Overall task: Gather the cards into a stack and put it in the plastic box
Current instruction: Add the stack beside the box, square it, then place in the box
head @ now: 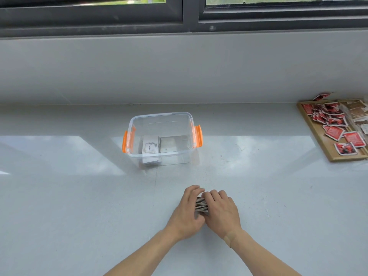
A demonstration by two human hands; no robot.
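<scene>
One stack of cards [201, 204] stands on its edge on the pale grey table [79, 196], pressed between both hands, with only its striped edges showing between them. The left hand [186, 211] cups the stack's left side, its fingers [194, 190] curled over the far end; the right hand [222, 213] lies against the right side, its fingers [214, 195] closed over the top. Farther back and a little to the left sits the clear plastic box [159, 140], open-topped, with orange latch handles [125, 142] on both ends. Inside it lies a white card stack [150, 146] whose top card reads "love", with another pale card beside it. At the table's far right rests a wooden tray [336, 156] strewn with red sachets [334, 133]. Behind runs a grey wall below a dark-framed window [185, 14]
</scene>
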